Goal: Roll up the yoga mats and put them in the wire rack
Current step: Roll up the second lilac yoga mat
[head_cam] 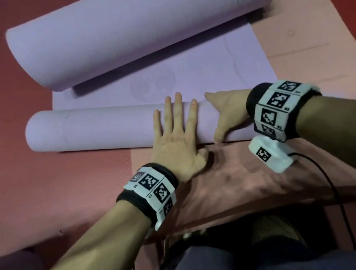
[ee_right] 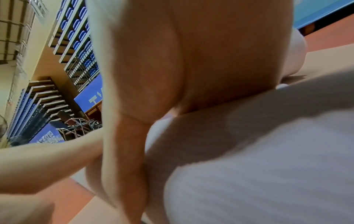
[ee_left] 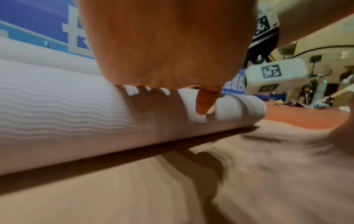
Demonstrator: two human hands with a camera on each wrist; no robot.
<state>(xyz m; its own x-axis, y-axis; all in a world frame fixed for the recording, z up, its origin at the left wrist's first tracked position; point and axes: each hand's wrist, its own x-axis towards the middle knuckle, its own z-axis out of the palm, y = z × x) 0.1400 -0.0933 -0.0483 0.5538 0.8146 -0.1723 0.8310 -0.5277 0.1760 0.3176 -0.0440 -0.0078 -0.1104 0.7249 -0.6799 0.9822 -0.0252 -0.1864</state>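
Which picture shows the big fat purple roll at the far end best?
The head view: the big roll shows almost whole there, curled above the flat stretch of mat. The left wrist view catches only a pale strip of it behind the small roll. In the right wrist view I cannot tell it apart.

Far roll (head_cam: 140, 22) beyond open flat strip (head_cam: 186, 78)

Dim warm indoor light, soft shadows under the arms, wrist views blurred, edges warped

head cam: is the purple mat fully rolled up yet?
No: a flat stretch of the purple mat lies between the near roll under both hands and the bigger far roll.
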